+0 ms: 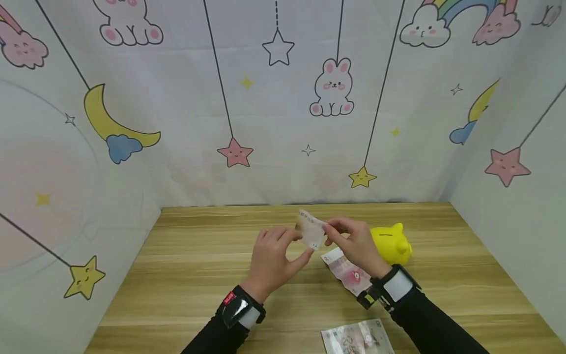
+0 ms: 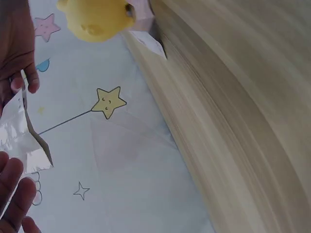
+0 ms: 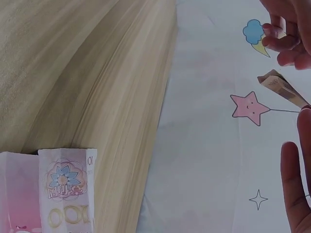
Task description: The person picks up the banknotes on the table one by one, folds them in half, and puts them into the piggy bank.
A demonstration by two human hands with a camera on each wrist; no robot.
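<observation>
A small folded banknote (image 1: 313,231), pale with brownish edges, is held up above the table between both hands. My right hand (image 1: 353,241) pinches its right edge between thumb and fingers. On the other side, my left hand (image 1: 274,255) has its fingertips at the left edge and its thumb at the lower corner. The left wrist view shows the folded banknote (image 2: 22,136) bent open along a crease. Below the right hand lies a pink banknote (image 1: 347,270), partly covered by that hand; its "100" shows on the pink banknote (image 3: 65,194) in the right wrist view.
Just beyond my right hand, a yellow piggy bank (image 1: 391,244) with a slot on top lies on the wooden table (image 1: 185,275). Another creased banknote (image 1: 358,338), greyish brown, is at the front edge of view. A white printed cloth (image 1: 185,98) encloses the table's back and sides.
</observation>
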